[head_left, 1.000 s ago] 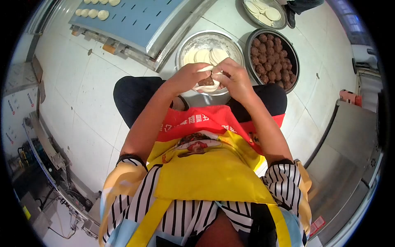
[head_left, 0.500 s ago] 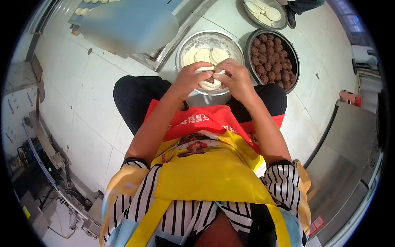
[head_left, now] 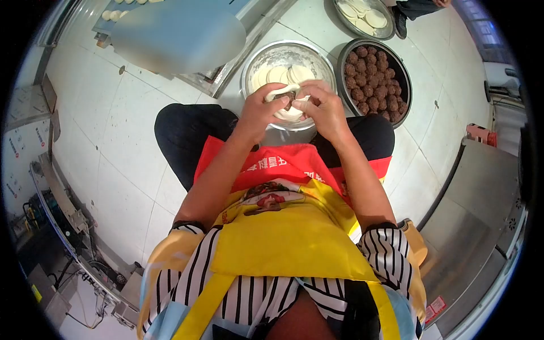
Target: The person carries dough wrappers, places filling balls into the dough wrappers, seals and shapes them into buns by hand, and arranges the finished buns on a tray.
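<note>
My left hand [head_left: 259,110] and my right hand [head_left: 323,107] pinch the edges of a pale dough wrapper [head_left: 289,115] from both sides. A bit of brown filling [head_left: 290,101] shows in the opening between my thumbs. Both hands are over the near rim of a metal bowl [head_left: 249,67], where flat round dough wrappers [head_left: 277,74] overlap. Just right of this bowl, a dark round pan [head_left: 344,52] holds several brown filling balls [head_left: 371,79].
Another metal pan [head_left: 343,17] with dough discs stands at the top, beside a person's dark shoe [head_left: 400,28]. At upper left a blue board [head_left: 243,7] carries dough balls, partly behind a blurred patch. A steel cabinet [head_left: 470,209] stands at right.
The wrapper's edges are drawn up closer round the filling, so less brown shows than one second ago. A blurred patch now covers part of the blue board. Part of another person's hand appears at the top right.
</note>
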`<state>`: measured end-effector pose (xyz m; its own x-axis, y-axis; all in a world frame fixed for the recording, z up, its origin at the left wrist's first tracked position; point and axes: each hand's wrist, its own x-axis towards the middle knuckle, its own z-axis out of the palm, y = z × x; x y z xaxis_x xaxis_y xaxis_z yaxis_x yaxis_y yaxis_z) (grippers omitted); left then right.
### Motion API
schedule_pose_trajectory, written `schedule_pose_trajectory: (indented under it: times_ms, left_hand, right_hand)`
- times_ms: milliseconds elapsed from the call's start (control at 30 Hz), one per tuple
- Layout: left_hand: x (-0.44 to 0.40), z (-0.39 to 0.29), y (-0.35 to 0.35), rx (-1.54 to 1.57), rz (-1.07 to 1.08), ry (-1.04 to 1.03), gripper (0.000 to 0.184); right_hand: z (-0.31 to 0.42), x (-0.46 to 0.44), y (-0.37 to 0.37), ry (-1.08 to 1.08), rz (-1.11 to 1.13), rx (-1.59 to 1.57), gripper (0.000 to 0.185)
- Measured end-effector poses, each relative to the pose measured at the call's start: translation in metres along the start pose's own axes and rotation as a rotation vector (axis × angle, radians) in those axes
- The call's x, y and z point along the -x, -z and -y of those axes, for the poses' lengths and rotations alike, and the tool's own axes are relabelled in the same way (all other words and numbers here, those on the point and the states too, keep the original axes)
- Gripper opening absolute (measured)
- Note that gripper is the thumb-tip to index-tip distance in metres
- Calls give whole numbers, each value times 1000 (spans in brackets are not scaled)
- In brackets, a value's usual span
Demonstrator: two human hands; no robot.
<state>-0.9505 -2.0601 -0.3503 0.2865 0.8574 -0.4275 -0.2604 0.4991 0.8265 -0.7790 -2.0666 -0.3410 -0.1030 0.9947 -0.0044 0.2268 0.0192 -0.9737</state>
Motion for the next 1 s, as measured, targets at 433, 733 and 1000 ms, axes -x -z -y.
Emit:
schedule_pose_trajectory:
  times_ms: [433,733,1000]
  left_hand:
    - [1,18,8,-1,-1,-90,42]
    - [-3,4,1,84,25,-210,51]
    - [-8,20,-2,526,-5,-93,57]
  right_hand:
    - [3,-2,-5,78,74,92,11]
    - [20,-14,-7,-116,-87,-125,10]
    - [25,-5,-14,-55,79,-47,11]
